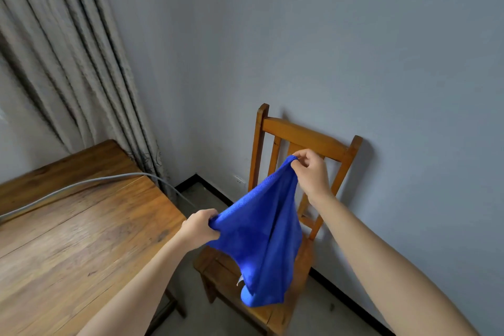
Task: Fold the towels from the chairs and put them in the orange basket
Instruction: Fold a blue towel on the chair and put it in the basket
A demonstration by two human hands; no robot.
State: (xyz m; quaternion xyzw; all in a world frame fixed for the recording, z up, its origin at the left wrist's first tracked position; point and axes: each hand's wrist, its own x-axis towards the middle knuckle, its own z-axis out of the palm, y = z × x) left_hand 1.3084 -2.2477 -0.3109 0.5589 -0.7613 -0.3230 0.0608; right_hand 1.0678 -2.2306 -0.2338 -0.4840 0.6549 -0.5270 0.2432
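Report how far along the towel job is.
Done: no folded towel shows. In hand: the blue towel hangs unfolded over the wooden chair, left hand and right hand each gripping its upper edge. Left: fold it and put it in the orange basket, which is out of view.

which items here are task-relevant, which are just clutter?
Task-relevant:
- blue towel, held up by two corners
- left hand and right hand, each gripping a corner
- wooden chair behind the towel
- orange basket: not in view

Clutter:
- wooden table
- grey cable across it
- curtain
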